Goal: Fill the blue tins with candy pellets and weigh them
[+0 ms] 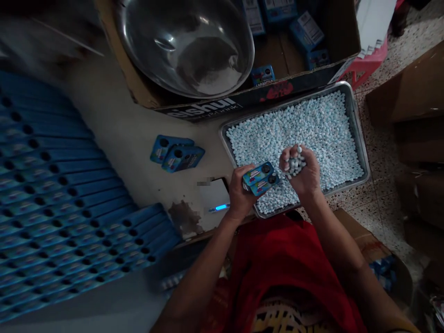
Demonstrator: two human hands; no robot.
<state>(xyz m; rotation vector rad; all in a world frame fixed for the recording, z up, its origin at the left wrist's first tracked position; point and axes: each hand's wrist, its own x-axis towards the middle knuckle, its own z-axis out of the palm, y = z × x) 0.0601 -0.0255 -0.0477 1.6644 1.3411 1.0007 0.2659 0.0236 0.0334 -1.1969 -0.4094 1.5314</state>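
Two small blue packs (261, 178) are gripped side by side in my left hand (241, 192), at the near left edge of a metal tray (361, 138). Pale blue and white pellets (294, 125) fill the tray. Just right of the packs, my right hand (305, 175) is cupped palm up over the tray, its fingers curled around a heap of the pellets (294, 165). A white scale (212, 194) with a lit blue display lies on the table left of my left hand. Beyond it, two more blue packs (183, 157) rest on the table (132, 152).
A large steel bowl (208, 51) sits in a cardboard box (138, 92) behind the tray, with several blue packs (308, 32) beside it. Rows of stacked blue packs (69, 199) cover the left side. Brown cartons (412, 88) stand on the right.
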